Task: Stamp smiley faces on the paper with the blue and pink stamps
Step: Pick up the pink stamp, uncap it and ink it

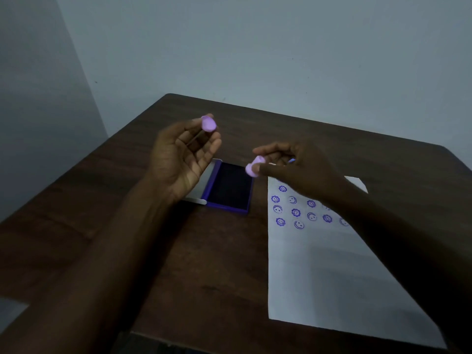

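Observation:
My left hand is raised above the table, palm toward me, pinching a small pink round piece at its fingertips, apparently a stamp cap. My right hand hovers over the top of the paper and holds the pink stamp between thumb and fingers. A bit of blue peeks out behind that hand; I cannot tell what it is. The white paper lies on the right, with rows of purple smiley prints near its far end. The open ink pad sits between the hands.
The dark wooden table stands against a pale wall corner. The ink pad's lid lies flipped open to its left. The table's near edge runs along the bottom of the view.

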Demonstrator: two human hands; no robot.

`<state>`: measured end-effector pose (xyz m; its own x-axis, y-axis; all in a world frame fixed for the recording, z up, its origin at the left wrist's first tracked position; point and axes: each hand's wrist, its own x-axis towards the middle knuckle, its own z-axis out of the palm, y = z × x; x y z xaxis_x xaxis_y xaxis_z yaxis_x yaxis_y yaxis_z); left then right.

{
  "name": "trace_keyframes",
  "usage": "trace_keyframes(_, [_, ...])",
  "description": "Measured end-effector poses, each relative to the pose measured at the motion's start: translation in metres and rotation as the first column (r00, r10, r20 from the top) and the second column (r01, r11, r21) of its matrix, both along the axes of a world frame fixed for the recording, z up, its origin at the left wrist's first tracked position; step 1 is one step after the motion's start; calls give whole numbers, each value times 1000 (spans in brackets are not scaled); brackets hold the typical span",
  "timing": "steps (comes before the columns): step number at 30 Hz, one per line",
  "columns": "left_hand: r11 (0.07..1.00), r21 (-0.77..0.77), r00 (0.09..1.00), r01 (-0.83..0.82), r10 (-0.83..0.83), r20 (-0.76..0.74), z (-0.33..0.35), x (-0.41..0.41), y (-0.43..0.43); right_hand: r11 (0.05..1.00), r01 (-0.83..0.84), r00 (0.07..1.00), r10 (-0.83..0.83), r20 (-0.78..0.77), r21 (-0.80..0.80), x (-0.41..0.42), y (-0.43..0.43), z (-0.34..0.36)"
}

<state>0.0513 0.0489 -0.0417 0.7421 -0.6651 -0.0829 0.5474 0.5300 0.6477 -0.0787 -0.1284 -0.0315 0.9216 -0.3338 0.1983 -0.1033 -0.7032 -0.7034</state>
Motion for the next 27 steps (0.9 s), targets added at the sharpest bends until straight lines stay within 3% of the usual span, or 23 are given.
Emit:
trace_keyframes(6, [998,-67,997,6,-12,-80,-3,6,2,971,-53,996,35,-80,-235,19,17,-12])
trace_keyframes(17, [994,-108,994,21,-33,-106,-7,8,0,926,-191,977,150,-150,-324,28,25,-17])
trace_keyframes(27, [993,-111,990,35,-50,-129,-10,7,-2,858,-204,972,120,-203,-471,30,34,-24])
